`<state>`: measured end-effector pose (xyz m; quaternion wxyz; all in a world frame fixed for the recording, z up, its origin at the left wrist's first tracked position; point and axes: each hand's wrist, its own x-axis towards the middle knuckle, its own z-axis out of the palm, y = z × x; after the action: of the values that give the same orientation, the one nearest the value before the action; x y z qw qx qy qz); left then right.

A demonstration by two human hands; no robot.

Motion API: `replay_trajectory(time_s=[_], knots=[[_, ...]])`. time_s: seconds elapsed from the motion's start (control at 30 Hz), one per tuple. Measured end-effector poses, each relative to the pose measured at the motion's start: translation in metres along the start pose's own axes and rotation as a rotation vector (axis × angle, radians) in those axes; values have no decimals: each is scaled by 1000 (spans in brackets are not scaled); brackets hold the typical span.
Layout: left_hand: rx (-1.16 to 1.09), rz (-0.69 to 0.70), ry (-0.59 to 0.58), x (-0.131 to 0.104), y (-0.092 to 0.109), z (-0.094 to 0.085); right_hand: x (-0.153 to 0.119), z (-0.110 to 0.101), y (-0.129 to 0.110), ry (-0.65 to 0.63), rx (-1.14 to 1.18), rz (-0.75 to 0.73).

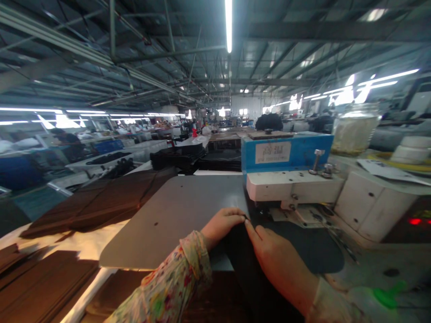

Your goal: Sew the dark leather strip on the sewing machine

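My left hand (224,226) pinches the top edge of a dark fabric piece (244,260) at the centre of the view. Close against it, my right hand (276,253) grips the same edge with thumb and fingers. The fabric hangs down from my fingertips towards the bottom of the view. Beneath my left hand lies a smooth grey metal plate (182,202). To the right of the plate stands a machine with a blue box (303,150) above a white arm (276,187). Dark material (310,246) lies below that arm.
Brown fabric stacks (101,197) lie at the left, with more brown pieces (43,278) at the lower left. Black pieces (215,159) are piled behind the plate. A glass jar (355,130) and a white machine housing (373,202) stand at the right.
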<state>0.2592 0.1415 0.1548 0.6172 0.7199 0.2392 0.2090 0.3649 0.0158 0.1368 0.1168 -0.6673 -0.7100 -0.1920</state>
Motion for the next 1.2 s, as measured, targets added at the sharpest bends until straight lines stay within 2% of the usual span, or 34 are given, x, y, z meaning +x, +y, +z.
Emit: replay_trajectory(time_s=[0.1,0.23,0.33,0.4,0.57,0.73,0.97,1.2], knots=[[112,-12,0,3,-6,3,1,-1,3,-51,86,28],[597,229,121,6,-8,12,1,-6,9,-128,214,125],[799,351,230,5,-6,19,0,-10,14,-168,276,187],[844,352,255,2,-5,22,1,-11,17,-185,313,210],[963,406,163,-3,-5,24,6,-2,32,-172,422,256],[1065,446,137,-5,-4,26,16,2,52,-199,615,342],[1133,433,171,-6,-3,28,25,6,63,-238,598,378],[1152,429,160,-7,-3,29,28,11,65,-213,503,355]])
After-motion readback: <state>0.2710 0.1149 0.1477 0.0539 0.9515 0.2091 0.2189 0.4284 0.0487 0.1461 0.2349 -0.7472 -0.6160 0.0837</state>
